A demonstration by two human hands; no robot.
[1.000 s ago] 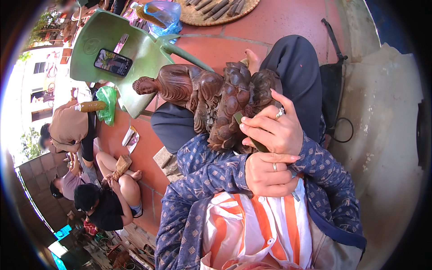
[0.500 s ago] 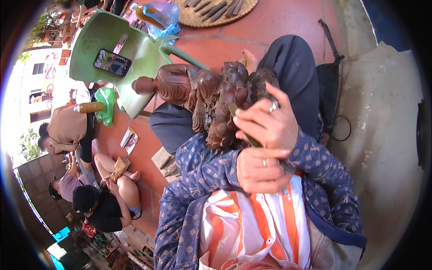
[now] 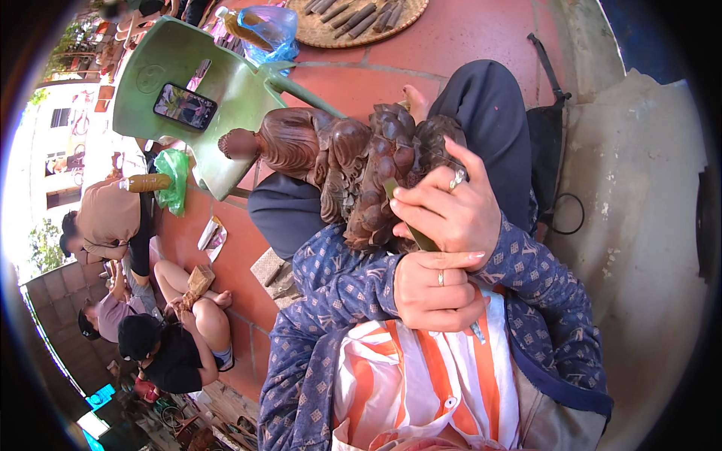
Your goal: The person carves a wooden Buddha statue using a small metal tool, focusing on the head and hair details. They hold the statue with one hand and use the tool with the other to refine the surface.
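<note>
A dark brown carved wooden statue (image 3: pixel 342 150) of a seated, robed figure lies on its side across my lap, its head to the left and its knobbly carved base to the right. Over the base, my right hand (image 3: pixel 455 203) pinches a narrow olive-green flat strip (image 3: pixel 421 239), whose tip rests at or just above the carving. Closed just below it, my left hand (image 3: pixel 440 293) wraps around the strip's lower end. A pale bluish tip pokes out beneath that fist; whether it belongs to the strip I cannot tell.
A green plastic chair (image 3: pixel 233 83) carrying a phone (image 3: pixel 185 106) stands at the far left. Beyond are a blue plastic bag (image 3: pixel 271 30) and a woven tray (image 3: pixel 361 39) of dark sticks. Other people sit at left, one holding a wooden block (image 3: pixel 200 279). Grey blocks (image 3: pixel 272 272) lie beside my knee.
My left hand has shifted slightly down, and more of the green strip shows between my two hands. The statue stays in place on my lap.
</note>
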